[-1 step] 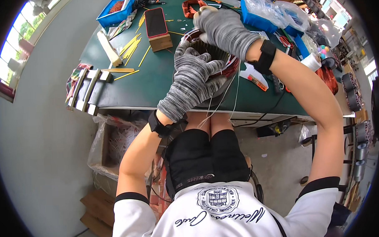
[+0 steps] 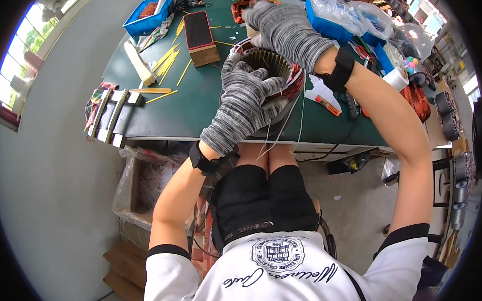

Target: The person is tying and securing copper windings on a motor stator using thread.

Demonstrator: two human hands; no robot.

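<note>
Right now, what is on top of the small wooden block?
A phone with a red edge lies flat on the block, covering its top face; only the block's side shows.

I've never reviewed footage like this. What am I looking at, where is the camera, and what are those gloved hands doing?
The camera sits on the person's head, looking down through a fisheye lens, so edges bend. Both hands wear grey knit gloves. The left hand grips the near rim of a round motor stator wound with copper wire; the right hand rests on its far rim. It stands on a green workbench, with a phone on a wooden block, yellow sticks and blue bins around.
</note>
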